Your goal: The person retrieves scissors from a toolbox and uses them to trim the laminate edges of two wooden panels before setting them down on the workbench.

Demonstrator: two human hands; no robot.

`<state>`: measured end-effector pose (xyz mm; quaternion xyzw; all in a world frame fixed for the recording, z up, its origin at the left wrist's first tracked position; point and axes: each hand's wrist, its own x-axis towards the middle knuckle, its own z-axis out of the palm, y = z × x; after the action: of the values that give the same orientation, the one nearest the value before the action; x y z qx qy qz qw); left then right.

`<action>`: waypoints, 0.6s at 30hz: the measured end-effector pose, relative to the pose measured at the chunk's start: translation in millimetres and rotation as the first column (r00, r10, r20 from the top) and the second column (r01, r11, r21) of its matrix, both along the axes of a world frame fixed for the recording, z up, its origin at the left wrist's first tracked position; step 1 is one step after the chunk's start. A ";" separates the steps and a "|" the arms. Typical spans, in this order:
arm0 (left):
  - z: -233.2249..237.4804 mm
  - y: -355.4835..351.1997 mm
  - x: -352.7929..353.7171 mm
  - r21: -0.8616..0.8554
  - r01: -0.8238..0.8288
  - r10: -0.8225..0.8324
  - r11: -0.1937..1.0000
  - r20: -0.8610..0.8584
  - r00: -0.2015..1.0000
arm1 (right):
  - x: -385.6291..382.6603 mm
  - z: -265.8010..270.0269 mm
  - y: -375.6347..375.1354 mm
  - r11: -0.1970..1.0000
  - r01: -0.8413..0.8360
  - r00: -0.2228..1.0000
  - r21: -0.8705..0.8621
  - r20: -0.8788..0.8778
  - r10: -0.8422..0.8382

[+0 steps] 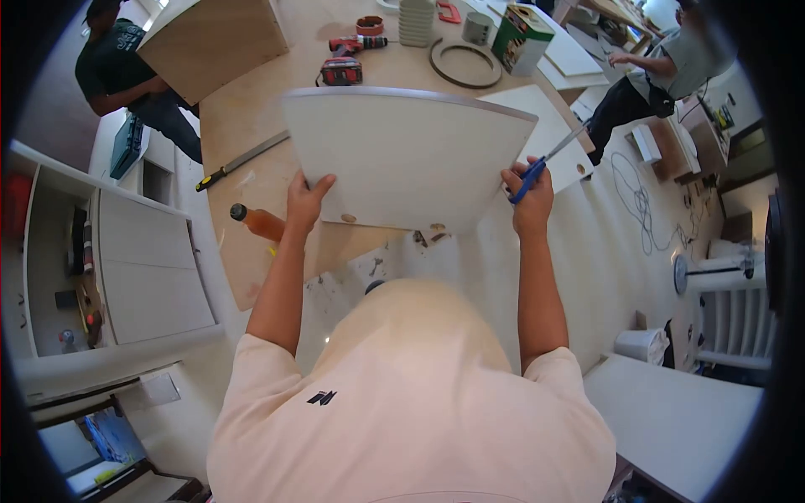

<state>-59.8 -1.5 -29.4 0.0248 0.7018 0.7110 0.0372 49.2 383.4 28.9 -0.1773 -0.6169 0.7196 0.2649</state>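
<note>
A white panel (pixel 411 159), likely a cabinet door, is held up in front of me over the workbench, with two round holes along its near edge. My left hand (pixel 309 199) is closed on its left side, thumb on the face. My right hand (pixel 533 199) grips the right side and also holds blue-handled scissors (pixel 528 181), their blades pointing up and away to the right. Left of the panel, a black-and-yellow-handled file (pixel 243 161) and a bottle of orange liquid (pixel 258 221) lie on the workbench (pixel 243 260).
At the back are a red drill (pixel 342 67), a tape roll (pixel 369 26), a coil of edging (pixel 466 64) and a can (pixel 523 42). Another white board (pixel 558 138) lies at the right. One person (pixel 126 67) stands back left, another (pixel 654 75) back right. Cables (pixel 641 210) cover the floor.
</note>
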 end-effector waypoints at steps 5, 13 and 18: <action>20.4 18.4 -31.3 -0.094 0.037 -0.036 0.995 0.020 0.999 | 10.0 -14.3 -3.8 0.985 0.173 0.980 -0.030 0.106 -0.169; -16.9 39.0 -99.7 -0.364 0.208 -0.210 0.908 0.034 0.977 | 32.8 -87.4 -24.9 0.937 0.348 0.894 0.035 0.288 -0.342; -42.3 42.5 -137.5 -0.595 0.291 -0.288 0.749 0.103 0.952 | 48.7 -120.7 -62.9 0.911 0.411 0.846 0.033 0.359 -0.395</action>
<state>-197.3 40.9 -71.7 0.1185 0.8789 0.4355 0.1543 98.0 320.5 -91.8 -0.4368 -0.5874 0.6171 0.2888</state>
